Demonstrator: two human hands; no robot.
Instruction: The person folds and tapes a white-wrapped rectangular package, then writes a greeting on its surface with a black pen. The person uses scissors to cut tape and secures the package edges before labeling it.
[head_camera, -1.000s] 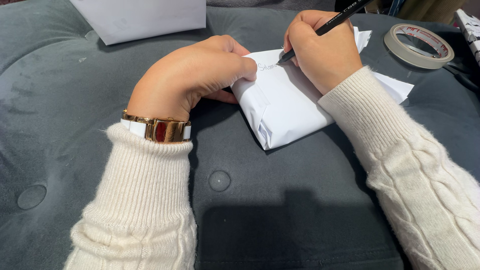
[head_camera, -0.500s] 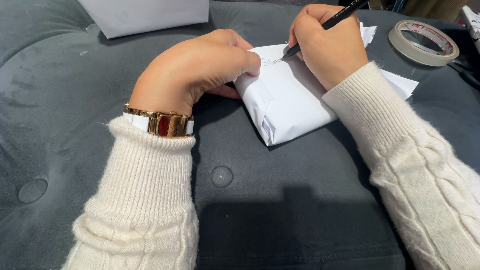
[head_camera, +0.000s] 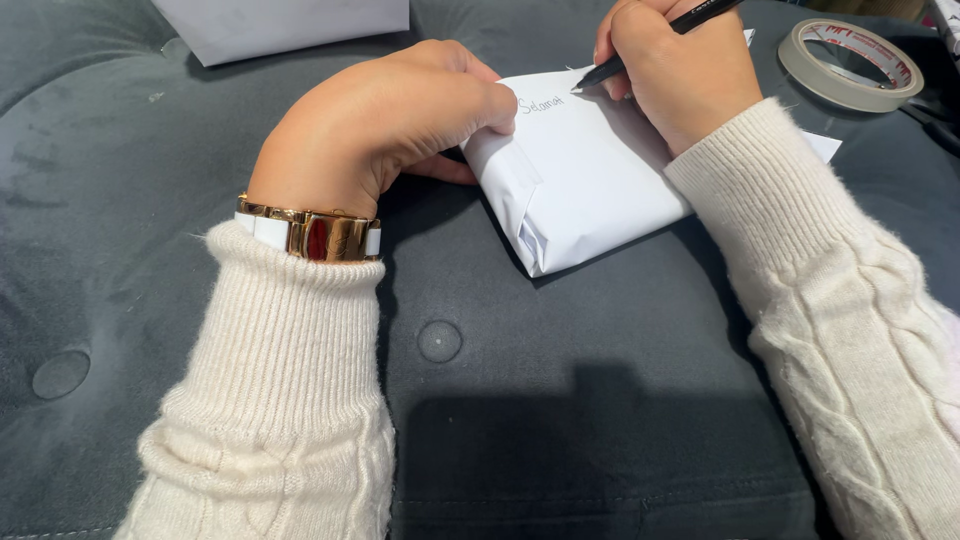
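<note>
Right hand (head_camera: 685, 75), clamped on slim black pen (head_camera: 640, 42), now further along white paper-wrapped parcel (head_camera: 585, 170), handwriting longer; left hand (head_camera: 385, 125) pinning its left edge.

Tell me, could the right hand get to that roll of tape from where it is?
Probably yes. The roll of tape lies just beside the right hand on the grey cushion with nothing between, though that hand grips a black pen.

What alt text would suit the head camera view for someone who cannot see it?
A right hand writes with a black pen on a white wrapped parcel, steadied by the left hand, on a grey cushion; a tape roll lies nearby.
</note>
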